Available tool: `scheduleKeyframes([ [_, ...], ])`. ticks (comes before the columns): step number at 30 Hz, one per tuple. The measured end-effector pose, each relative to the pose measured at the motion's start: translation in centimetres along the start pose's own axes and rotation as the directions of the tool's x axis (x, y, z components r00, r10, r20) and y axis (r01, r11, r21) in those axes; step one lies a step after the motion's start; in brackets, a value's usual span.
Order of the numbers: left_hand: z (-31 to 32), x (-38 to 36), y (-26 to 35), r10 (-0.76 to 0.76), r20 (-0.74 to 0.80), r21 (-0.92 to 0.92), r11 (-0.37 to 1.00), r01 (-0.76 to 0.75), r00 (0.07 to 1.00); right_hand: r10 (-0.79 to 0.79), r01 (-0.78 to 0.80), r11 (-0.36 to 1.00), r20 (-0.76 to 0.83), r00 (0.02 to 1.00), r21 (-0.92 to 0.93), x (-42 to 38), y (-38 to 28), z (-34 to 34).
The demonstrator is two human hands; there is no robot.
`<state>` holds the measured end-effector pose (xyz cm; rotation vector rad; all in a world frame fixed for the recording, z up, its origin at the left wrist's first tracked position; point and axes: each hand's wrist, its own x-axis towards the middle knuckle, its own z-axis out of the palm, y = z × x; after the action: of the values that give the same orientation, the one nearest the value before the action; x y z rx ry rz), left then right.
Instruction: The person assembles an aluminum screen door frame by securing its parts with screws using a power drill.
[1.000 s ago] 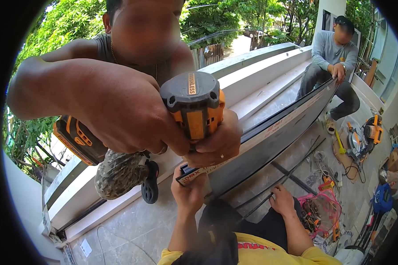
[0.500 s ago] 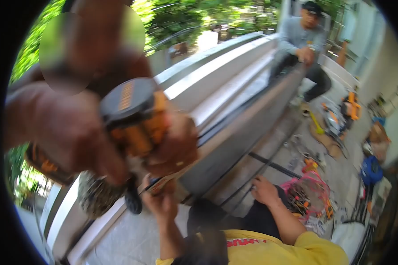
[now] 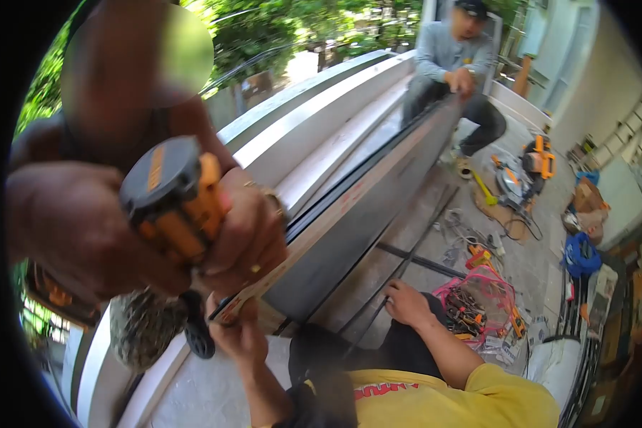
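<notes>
- A long grey panel (image 3: 349,228) is carried on edge, running from near left to far right above the floor (image 3: 207,389), just beside a white ledge (image 3: 314,121).
- The panel's near end is held from below by the left hand (image 3: 239,332); its grip is clamped around the bottom corner.
- The right hand (image 3: 409,303) is rested low by the dark trouser leg, next to thin black rods (image 3: 414,250); whether its grip is closed on one cannot be told.
- An orange and black drill (image 3: 171,196) is pressed toward the near end by a co-worker, with one hand (image 3: 71,228) on the left and the other hand (image 3: 246,235) wrapped around the body.
- The far end is steadied by a second co-worker's hand (image 3: 462,80).
- The panel is judged stiff but long enough to flex or twist if only one end is supported (hence a holder at each end), fairly heavy, smooth-faced and likely slippery, with edges that could chip or cut.
- It is best taken at the bottom edge and corners, with fingers kept clear of the drill's tip.
- Counted: one panel, one drill, two hands on it, three people, several rods, and one pink basket (image 3: 481,299) of tools on the floor to the right.
</notes>
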<state>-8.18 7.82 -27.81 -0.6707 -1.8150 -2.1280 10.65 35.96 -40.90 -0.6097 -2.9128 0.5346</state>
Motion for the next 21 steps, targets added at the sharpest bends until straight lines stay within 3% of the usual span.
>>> scheduleKeyframes([
  [2, -0.4, 0.1, 0.5, -0.025, 0.076, 0.033, 0.999, 0.023, 0.997, -0.026, 0.026, 1.0, -0.028, 0.999, -0.002, -0.1, 0.3, 0.2],
  [4, 0.3, 0.3, 0.7, 0.044, 0.003, 0.134, 0.99, -0.045, 0.999, -0.022, 0.022, 1.0, -0.03, 0.999, 0.013, 0.0, 0.3, 0.1],
  [7, 0.1, 0.5, 0.9, 0.028, 0.037, 0.216, 0.976, -0.035, 0.999, -0.03, 0.03, 1.0, -0.028, 0.999, 0.003, 0.3, -0.1, -0.2],
  [9, 0.6, 0.6, 1.0, -0.034, 0.03, 0.053, 0.998, 0.032, 0.999, -0.029, 0.029, 1.0, -0.013, 1.0, 0.006, 0.4, -0.4, -0.3],
  [21, 0.8, 0.4, 0.8, -0.019, 0.036, 0.085, 0.996, 0.016, 0.999, -0.018, 0.018, 1.0, -0.003, 1.0, -0.011, 0.4, -0.3, -0.5],
])
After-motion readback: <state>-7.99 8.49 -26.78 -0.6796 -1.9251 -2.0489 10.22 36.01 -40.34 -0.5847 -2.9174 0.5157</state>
